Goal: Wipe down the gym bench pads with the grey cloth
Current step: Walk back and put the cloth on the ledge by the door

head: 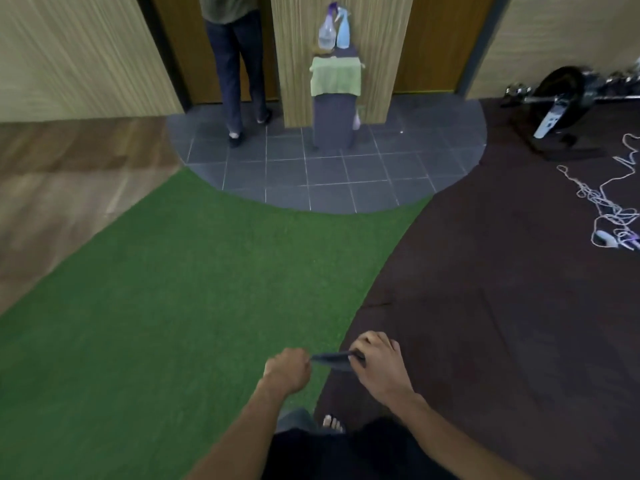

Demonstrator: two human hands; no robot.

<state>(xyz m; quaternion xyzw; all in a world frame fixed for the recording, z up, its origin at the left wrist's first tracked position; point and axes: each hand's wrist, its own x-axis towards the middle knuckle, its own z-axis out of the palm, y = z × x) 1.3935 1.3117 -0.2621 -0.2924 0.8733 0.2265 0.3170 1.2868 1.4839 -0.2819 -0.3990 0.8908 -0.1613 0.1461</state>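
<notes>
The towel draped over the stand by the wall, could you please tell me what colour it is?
Light green; the towel shows best in the head view.

Dim, even indoor light, soft shadows; wide-angle lens bows the wall panels point(76, 57) at the edges; slight overall blur.

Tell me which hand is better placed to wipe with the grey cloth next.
Probably the right hand: its fingers curl over more of the grey cloth, while the left hand only grips one end. No bench is in view.
</notes>
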